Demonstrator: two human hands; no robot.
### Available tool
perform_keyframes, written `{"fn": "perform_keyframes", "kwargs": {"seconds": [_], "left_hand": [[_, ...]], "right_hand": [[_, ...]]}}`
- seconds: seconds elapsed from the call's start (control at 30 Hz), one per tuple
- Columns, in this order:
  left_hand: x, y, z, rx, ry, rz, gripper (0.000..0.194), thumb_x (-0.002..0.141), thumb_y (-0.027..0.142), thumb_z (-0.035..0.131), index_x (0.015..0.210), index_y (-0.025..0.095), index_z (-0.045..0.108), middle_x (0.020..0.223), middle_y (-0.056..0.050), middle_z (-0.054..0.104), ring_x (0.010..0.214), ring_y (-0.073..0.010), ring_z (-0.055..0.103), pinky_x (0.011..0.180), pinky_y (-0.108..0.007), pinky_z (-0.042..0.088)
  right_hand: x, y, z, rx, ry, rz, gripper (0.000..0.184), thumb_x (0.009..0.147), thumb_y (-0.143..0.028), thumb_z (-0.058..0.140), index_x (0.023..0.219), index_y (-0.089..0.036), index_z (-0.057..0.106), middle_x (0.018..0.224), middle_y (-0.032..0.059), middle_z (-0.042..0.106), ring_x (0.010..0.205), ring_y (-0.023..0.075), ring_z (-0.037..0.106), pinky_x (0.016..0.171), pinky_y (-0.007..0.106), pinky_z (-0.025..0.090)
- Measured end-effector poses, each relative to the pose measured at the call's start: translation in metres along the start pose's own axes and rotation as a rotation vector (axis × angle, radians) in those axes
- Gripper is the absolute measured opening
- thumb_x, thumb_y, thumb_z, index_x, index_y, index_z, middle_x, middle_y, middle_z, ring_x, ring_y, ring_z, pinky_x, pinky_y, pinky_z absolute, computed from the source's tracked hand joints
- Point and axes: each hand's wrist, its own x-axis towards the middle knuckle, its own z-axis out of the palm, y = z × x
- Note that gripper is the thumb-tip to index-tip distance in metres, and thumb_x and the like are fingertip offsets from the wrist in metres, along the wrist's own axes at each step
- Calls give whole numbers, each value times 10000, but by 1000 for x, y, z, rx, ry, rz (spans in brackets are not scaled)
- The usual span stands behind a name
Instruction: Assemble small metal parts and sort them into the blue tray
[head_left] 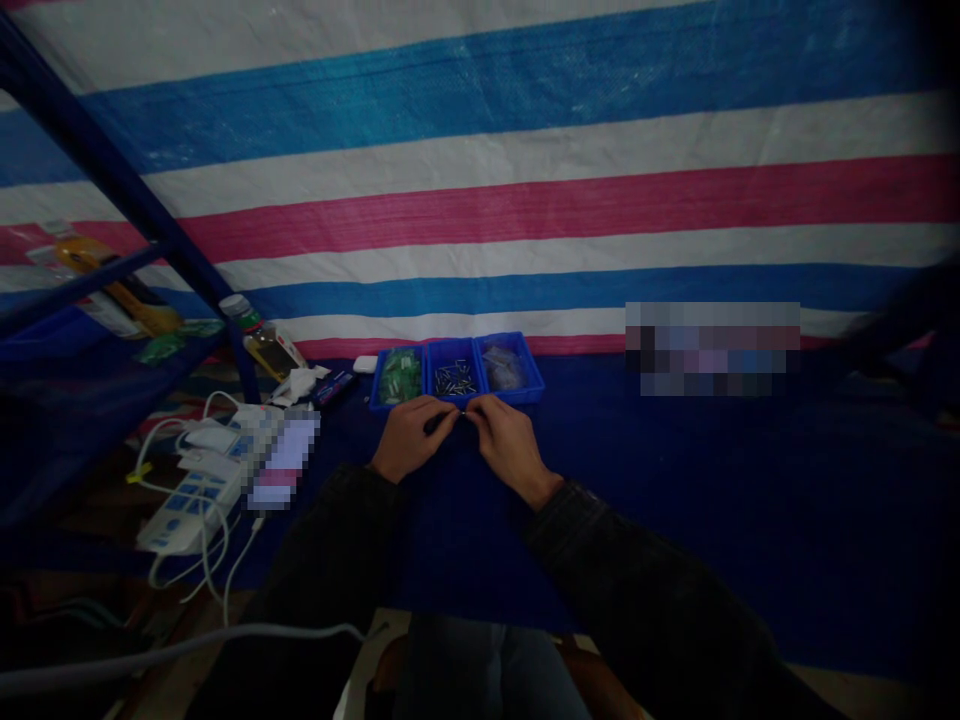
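My left hand (pixel 417 434) and my right hand (pixel 507 440) meet just in front of a blue tray (pixel 531 394) with three compartments. Thumb and fingers of each hand are pinched together, the fingertips nearly touching. Between them shows a tiny dark piece with a bright glint, too small to name. Green packets (pixel 400 376) fill the tray's left compartment. Small metal pins or screws (pixel 454 378) lie loose in the middle one. The right compartment holds clear plastic bags (pixel 504 368), their contents indistinct.
A white power strip (pixel 187 515) with tangled cables lies left, beside a blurred-out phone (pixel 285 460). Behind them lean a bottle (pixel 262 340) and a blue metal post (pixel 135 200). A small white case (pixel 365 364) sits by the tray. Striped sheeting (pixel 480 200) hangs behind the blue table (pixel 675 500).
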Motion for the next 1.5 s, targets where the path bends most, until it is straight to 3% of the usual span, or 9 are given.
{"fn": "perform_keyframes", "kwargs": {"seconds": [0.2,0.5,0.77,0.97,1.27,1.43,1.5], "left_hand": [[-1,0,2,-20,-29,-13,155,979,270,598,997,184,725,892,-39,736,762,-149,664,750,-293,530],[-3,0,3,-40,-41,-27,148,981,257,595,1024,184,716,956,-51,748,839,-165,695,816,-318,552],[-2,1,4,-46,-14,-17,165,987,274,585,1019,185,720,961,-56,751,835,-170,697,825,-330,560],[-3,-3,5,-38,35,-37,157,981,270,593,1007,187,723,935,-57,755,791,-168,699,774,-316,566],[-3,-1,6,-55,8,-38,154,981,270,597,1014,190,724,978,-51,763,858,-177,717,830,-336,571],[-3,-3,6,-52,23,-52,147,978,263,602,1016,185,721,964,-50,763,841,-172,717,812,-324,573],[-3,-3,6,-57,19,-43,150,981,265,597,1019,187,720,968,-55,762,856,-179,718,826,-332,572]], "right_hand": [[0,1,2,169,101,-11,111,1003,-195,525,997,-228,631,967,42,700,903,208,666,843,328,500],[0,-4,0,207,101,-47,159,1001,-174,506,968,-230,651,987,46,684,939,201,656,880,330,507],[1,-1,0,181,55,44,203,1017,-260,498,904,-229,664,900,43,693,869,207,660,839,330,503],[1,-3,-1,224,86,33,172,999,-269,512,1117,-225,629,992,58,703,917,216,665,856,337,510],[2,3,3,126,38,100,219,1030,-295,459,891,-230,615,855,32,686,822,206,655,788,314,478],[0,0,4,187,36,78,197,1013,-287,497,1176,-229,590,1008,50,724,913,211,689,831,319,496],[-1,0,4,187,44,60,196,1010,-261,483,1168,-231,595,1029,57,725,938,217,690,850,328,499]]}}
